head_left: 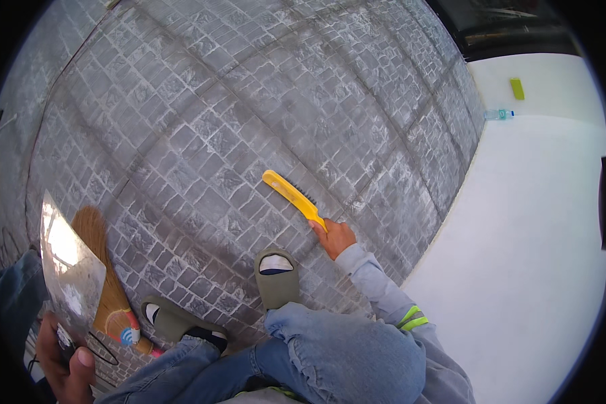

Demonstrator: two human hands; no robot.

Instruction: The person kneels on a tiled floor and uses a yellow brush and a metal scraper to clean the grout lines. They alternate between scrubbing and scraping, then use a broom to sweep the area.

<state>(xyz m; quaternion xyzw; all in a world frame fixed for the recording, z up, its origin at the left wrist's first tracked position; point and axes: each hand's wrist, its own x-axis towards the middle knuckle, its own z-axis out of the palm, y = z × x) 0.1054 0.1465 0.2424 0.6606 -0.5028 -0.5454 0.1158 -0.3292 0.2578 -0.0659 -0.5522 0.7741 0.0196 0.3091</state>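
Note:
My right hand (337,239) is closed around the end of a yellow-handled wire brush (291,193). The brush is held over the grey stone-patterned surface, its dark bristles facing up and to the right. Close to the camera at the lower left, my left hand (64,363) grips a trowel (71,266) with a shiny, pointed metal blade. Its dark handle is mostly hidden by my fingers. Partly behind the blade is a straw broom (108,276) with a coloured binding.
Grey block-patterned paving (202,135) surrounds my feet in olive slides (277,276). A white wall (505,236) borders it on the right. Near the wall's far corner are a plastic bottle (499,115) and a yellow-green block (516,89). Dark blue cloth (20,286) shows at the left edge.

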